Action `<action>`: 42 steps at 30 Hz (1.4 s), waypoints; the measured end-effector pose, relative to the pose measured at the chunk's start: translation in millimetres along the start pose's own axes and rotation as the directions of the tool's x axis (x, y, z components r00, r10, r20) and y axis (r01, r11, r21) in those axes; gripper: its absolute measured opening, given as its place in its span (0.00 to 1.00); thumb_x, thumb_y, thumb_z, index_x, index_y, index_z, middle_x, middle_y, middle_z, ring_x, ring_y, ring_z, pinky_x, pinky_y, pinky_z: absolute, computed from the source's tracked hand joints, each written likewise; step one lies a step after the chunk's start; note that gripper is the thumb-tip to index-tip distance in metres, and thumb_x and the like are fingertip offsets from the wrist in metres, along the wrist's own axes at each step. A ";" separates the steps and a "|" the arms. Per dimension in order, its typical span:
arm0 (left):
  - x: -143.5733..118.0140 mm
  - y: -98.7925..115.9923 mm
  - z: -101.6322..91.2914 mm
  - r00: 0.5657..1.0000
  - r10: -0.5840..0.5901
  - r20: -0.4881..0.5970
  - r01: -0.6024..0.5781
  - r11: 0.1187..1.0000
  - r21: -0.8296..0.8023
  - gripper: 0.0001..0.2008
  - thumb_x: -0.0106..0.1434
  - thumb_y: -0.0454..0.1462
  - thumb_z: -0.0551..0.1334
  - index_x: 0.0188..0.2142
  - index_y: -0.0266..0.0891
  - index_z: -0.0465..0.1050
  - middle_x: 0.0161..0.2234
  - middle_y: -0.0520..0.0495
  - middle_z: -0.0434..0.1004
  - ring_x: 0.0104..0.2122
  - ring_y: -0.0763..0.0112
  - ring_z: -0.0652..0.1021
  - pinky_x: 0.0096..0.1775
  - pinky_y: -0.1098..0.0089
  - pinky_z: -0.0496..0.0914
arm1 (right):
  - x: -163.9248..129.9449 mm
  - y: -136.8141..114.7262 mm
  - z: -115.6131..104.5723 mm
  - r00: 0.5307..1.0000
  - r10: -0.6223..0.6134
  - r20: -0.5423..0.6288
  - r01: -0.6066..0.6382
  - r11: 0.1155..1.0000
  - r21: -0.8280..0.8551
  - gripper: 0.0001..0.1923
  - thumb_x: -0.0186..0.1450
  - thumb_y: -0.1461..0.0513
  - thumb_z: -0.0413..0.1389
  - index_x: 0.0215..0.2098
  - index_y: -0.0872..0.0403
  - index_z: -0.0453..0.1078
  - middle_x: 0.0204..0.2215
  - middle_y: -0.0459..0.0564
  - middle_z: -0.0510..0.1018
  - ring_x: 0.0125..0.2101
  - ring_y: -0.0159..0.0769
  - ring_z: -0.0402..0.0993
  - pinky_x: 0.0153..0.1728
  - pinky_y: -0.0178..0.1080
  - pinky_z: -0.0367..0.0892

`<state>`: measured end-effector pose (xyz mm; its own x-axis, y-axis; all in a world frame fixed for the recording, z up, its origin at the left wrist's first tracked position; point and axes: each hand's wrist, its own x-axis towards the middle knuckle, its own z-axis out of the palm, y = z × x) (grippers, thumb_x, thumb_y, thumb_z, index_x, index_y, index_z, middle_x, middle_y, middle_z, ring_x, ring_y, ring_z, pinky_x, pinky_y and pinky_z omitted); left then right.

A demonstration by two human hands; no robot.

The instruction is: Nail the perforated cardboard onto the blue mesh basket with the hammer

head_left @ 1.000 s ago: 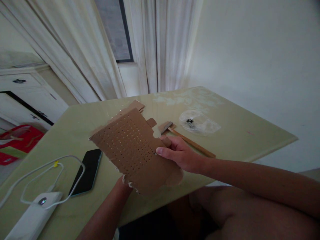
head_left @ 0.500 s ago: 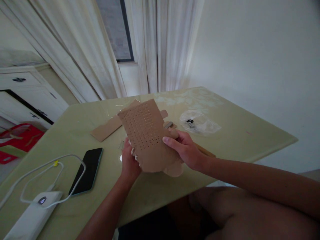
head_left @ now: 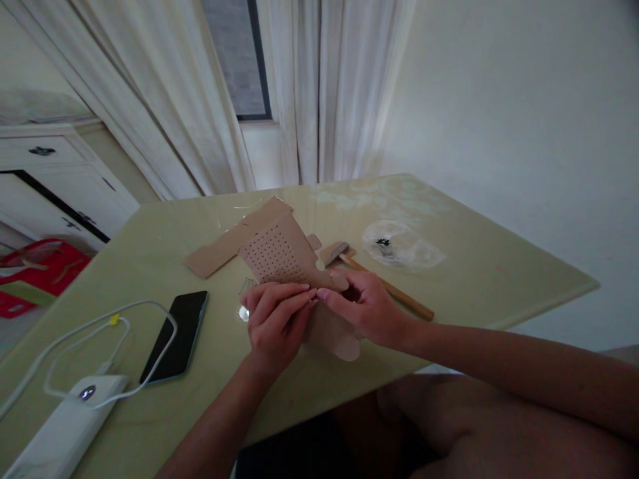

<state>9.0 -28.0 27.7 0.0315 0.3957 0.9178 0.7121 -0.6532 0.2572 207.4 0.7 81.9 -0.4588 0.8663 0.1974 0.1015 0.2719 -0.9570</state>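
Perforated brown cardboard sheet (head_left: 279, 256) tilted up over pale green worktop (head_left: 449, 266).
Pinched at near edge by left hand (head_left: 274, 319) and right hand (head_left: 364, 309), apparently for steadiness; wooden-handled hammer (head_left: 384, 286) lying just beyond.

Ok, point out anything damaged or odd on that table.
The cardboard sheet held by the left hand and right hand is riddled with rows of small punched holes. A crumpled clear plastic bag lies beyond the hammer.

Bare hands (head_left: 319, 313), bare forearms (no sleeves, rings or watch showing)
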 end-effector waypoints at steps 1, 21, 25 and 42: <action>0.2 -0.3 0.1 1.000 0.003 -0.014 -0.003 1.000 -0.017 0.07 0.70 0.34 0.71 0.45 0.49 0.83 0.41 0.48 0.88 0.40 0.61 0.84 0.48 0.55 0.74 | -0.6 -0.2 0.4 1.000 0.001 0.018 -0.001 1.000 0.004 0.22 0.72 0.45 0.63 0.31 0.51 0.70 0.26 0.43 0.66 0.26 0.32 0.59 0.25 0.36 0.56; 26.2 -90.3 -27.5 0.581 -0.808 0.103 0.729 0.572 0.376 0.12 0.71 0.44 0.65 0.43 0.38 0.84 0.36 0.42 0.88 0.37 0.56 0.86 0.43 0.61 0.75 | 9.2 12.4 -26.5 0.919 0.258 -0.299 -0.119 0.903 0.413 0.28 0.56 0.53 0.77 0.50 0.46 0.74 0.39 0.45 0.86 0.34 0.40 0.82 0.37 0.42 0.80; 17.3 -107.1 -34.9 0.450 -0.876 0.174 0.552 0.426 0.717 0.15 0.75 0.42 0.60 0.49 0.38 0.84 0.47 0.35 0.89 0.48 0.43 0.85 0.47 0.55 0.76 | 4.3 20.6 -28.4 0.908 0.343 -0.242 -0.195 0.854 0.482 0.32 0.55 0.55 0.78 0.52 0.46 0.71 0.41 0.45 0.87 0.39 0.42 0.85 0.43 0.45 0.82; 2.5 -120.5 -26.6 0.398 -0.883 0.250 0.472 0.431 0.770 0.15 0.74 0.38 0.59 0.51 0.35 0.83 0.50 0.31 0.87 0.53 0.41 0.84 0.51 0.52 0.77 | -1.0 34.9 -28.2 0.892 0.426 -0.153 -0.317 0.828 0.462 0.30 0.56 0.51 0.77 0.48 0.48 0.69 0.40 0.45 0.81 0.37 0.38 0.80 0.30 0.36 0.75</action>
<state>-95.4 34.5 7.0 -0.4406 0.8955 0.0626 0.8613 0.4020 0.3109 236.3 21.1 54.3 -0.2309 0.9523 -0.1995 -0.1779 -0.2429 -0.9536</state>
